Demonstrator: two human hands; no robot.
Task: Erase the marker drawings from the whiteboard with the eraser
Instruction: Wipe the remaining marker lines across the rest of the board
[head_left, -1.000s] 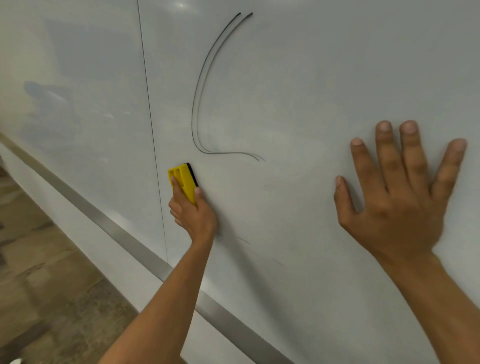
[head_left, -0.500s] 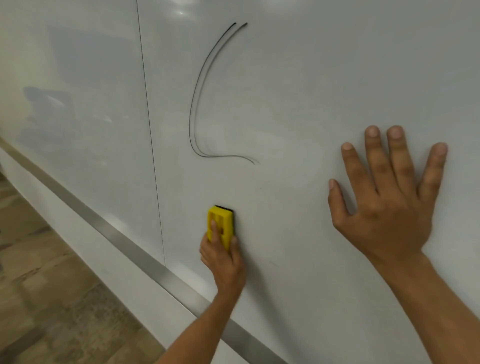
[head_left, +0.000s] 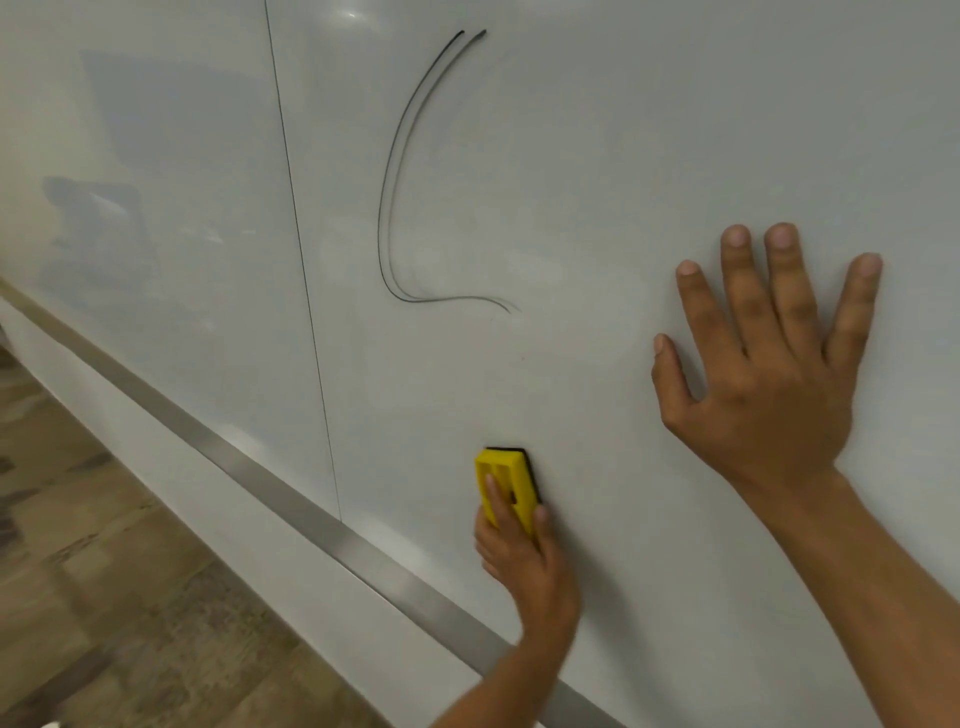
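Two hands: both bare, both against the whiteboard (head_left: 649, 156).
Left hand (head_left: 524, 556): clasps the eraser from below, thumb along its right edge, a finger laid on its yellow back.
Eraser (head_left: 506, 488): yellow body with a dark pad pressed flat on the board, low down, just above the metal rail (head_left: 291, 512) and well below the drawing.
Right hand (head_left: 769, 374): flat on the board with fingers spread, holding nothing, to the right of the eraser and higher.
Marker drawing (head_left: 405, 171): two thin black lines running close together, curving down from the top and hooking right at the bottom, unerased.
Panel seam (head_left: 304, 291): thin dark line left of the drawing.
Floor (head_left: 104, 597): brownish, at lower left under the rail.
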